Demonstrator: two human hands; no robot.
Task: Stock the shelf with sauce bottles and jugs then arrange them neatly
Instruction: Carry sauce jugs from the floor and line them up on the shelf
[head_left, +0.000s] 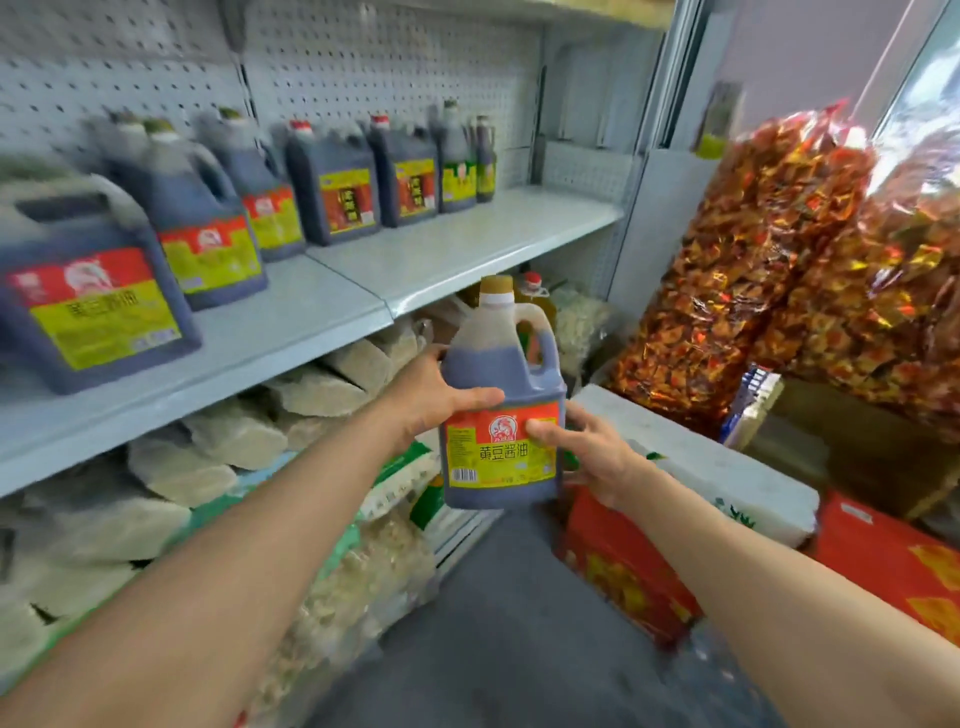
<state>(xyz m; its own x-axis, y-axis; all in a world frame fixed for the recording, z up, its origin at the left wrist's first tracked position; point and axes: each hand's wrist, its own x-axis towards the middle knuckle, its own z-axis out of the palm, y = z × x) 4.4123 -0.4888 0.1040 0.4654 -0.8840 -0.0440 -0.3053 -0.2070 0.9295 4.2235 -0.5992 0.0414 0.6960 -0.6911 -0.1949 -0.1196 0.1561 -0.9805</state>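
Both hands hold 1 soy sauce jug upright in the air, below & in front of the white shelf: L hand grips its left side w/ thumb across the front, R hand grips the right side, thumb on the label. On the shelf a row of approx 8 dark jugs runs along the back to the left; the right part is bare. Bags of red snacks sit to the right.
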